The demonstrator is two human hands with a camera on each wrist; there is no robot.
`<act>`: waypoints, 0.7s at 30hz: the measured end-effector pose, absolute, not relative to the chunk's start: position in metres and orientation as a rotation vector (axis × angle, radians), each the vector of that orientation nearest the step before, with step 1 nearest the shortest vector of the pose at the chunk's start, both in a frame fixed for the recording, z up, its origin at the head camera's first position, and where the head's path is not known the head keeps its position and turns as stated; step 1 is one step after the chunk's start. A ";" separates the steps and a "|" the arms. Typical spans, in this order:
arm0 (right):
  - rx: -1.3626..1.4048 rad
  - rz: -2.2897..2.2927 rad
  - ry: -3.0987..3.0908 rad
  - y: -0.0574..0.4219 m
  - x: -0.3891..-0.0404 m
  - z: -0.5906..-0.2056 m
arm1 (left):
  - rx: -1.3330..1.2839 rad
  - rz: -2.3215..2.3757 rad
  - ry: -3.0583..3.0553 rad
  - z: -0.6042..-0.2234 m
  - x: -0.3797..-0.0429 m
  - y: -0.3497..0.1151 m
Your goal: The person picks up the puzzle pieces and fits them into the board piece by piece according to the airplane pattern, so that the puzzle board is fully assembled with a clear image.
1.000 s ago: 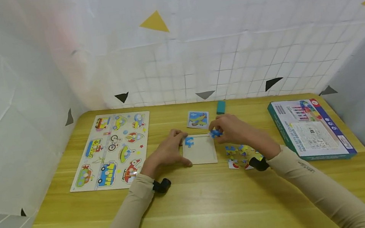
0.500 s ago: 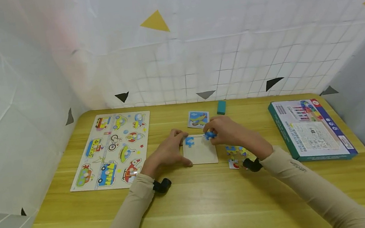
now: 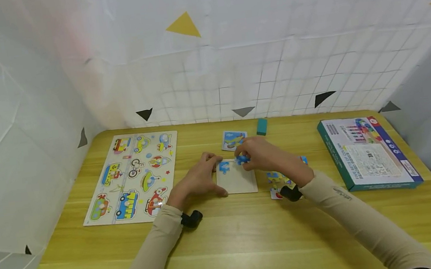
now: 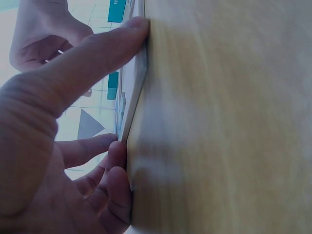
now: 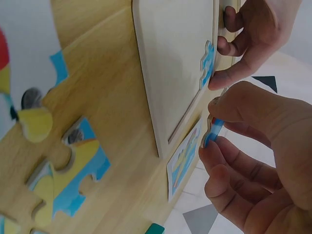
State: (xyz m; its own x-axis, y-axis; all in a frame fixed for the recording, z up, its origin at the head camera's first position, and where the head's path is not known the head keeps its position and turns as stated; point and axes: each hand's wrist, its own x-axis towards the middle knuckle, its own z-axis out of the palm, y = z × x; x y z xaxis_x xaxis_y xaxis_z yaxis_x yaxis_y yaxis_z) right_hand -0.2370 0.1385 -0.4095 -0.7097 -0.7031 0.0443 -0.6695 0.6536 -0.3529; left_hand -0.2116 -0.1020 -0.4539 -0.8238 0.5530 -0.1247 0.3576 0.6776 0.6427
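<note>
My left hand [image 3: 201,178] grips the left side of a pale wooden puzzle tray [image 3: 242,185], thumb at its near corner and fingers at its far corner. In the left wrist view the thumb [image 4: 97,58] lies along the tray's edge [image 4: 139,83]. A blue jigsaw piece [image 3: 224,167] lies in the tray's far left corner. My right hand [image 3: 260,153] pinches another blue jigsaw piece [image 5: 213,131] between thumb and fingertips, over the tray's far edge. Several loose jigsaw pieces [image 5: 78,170], yellow, blue and white, lie right of the tray, partly under my right wrist.
A picture card [image 3: 234,139] with a yellow plane lies behind the tray, beside a small teal block [image 3: 261,126]. To the left is a vehicle peg puzzle board [image 3: 132,182]. A flat game box [image 3: 369,153] lies at the right.
My right hand has moved left with the pinched blue jigsaw piece, from the tray's far right corner towards the piece lying in it. The left hand stays on the tray.
</note>
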 end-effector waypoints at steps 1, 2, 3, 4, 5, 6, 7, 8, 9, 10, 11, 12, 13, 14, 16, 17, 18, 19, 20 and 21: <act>-1.148 -0.530 2.763 0.137 -0.237 -0.410 | 0.723 0.893 2.584 -0.454 -0.212 -0.102; -1.149 -0.528 2.757 0.136 -0.238 -0.410 | 0.722 0.893 2.584 -0.455 -0.212 -0.102; -1.149 -0.526 2.751 0.135 -0.238 -0.410 | 0.722 0.893 2.585 -0.455 -0.212 -0.102; -1.147 -0.522 2.747 0.133 -0.239 -0.411 | 0.721 0.893 2.585 -0.455 -0.212 -0.102; -1.142 -0.518 2.743 0.132 -0.239 -0.411 | 0.718 0.898 2.582 -0.455 -0.212 -0.102; -1.134 -0.517 2.739 0.131 -0.239 -0.411 | 0.717 0.902 2.579 -0.454 -0.212 -0.103; -1.126 -0.516 2.734 0.130 -0.239 -0.411 | 0.716 0.905 2.577 -0.454 -0.212 -0.103; -1.121 -0.518 2.730 0.129 -0.239 -0.412 | 0.714 0.909 2.575 -0.454 -0.212 -0.102; -1.114 -0.521 2.726 0.128 -0.239 -0.412 | 0.715 0.911 2.574 -0.454 -0.212 -0.102; -1.107 -0.525 2.720 0.127 -0.239 -0.412 | 0.715 0.913 2.572 -0.453 -0.212 -0.102; -1.101 -0.529 2.712 0.126 -0.239 -0.412 | 0.715 0.915 2.572 -0.453 -0.211 -0.102; -1.098 -0.528 2.707 0.125 -0.239 -0.413 | 0.715 0.915 2.572 -0.453 -0.211 -0.102; -1.095 -0.526 2.702 0.124 -0.239 -0.413 | 0.714 0.917 2.572 -0.453 -0.211 -0.102; -1.094 -0.521 2.701 0.123 -0.239 -0.414 | 0.714 0.918 2.573 -0.453 -0.211 -0.102; -1.089 -0.510 2.698 0.122 -0.240 -0.415 | 0.713 0.919 2.573 -0.453 -0.211 -0.103; -1.086 -0.506 2.698 0.121 -0.239 -0.415 | 0.712 0.915 2.574 -0.453 -0.211 -0.103; -1.084 -0.503 2.699 0.120 -0.239 -0.416 | 0.711 0.913 2.573 -0.453 -0.211 -0.103; -1.085 -0.504 2.699 0.119 -0.240 -0.416 | 0.711 0.908 2.574 -0.454 -0.212 -0.103; -1.088 -0.503 2.700 0.119 -0.240 -0.417 | 0.713 0.904 2.576 -0.454 -0.212 -0.103; -1.091 -0.506 2.698 0.118 -0.240 -0.418 | 0.713 0.902 2.576 -0.454 -0.212 -0.103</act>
State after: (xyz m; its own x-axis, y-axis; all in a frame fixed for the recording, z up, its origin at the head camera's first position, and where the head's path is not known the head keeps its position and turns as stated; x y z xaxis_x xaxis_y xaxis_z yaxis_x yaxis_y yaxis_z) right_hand -0.2398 0.1181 -0.4176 -0.7122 -0.7005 -0.0450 -0.6367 0.6716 -0.3789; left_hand -0.2116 -0.1027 -0.4539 -0.8246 0.5505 -0.1305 0.3489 0.6764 0.6487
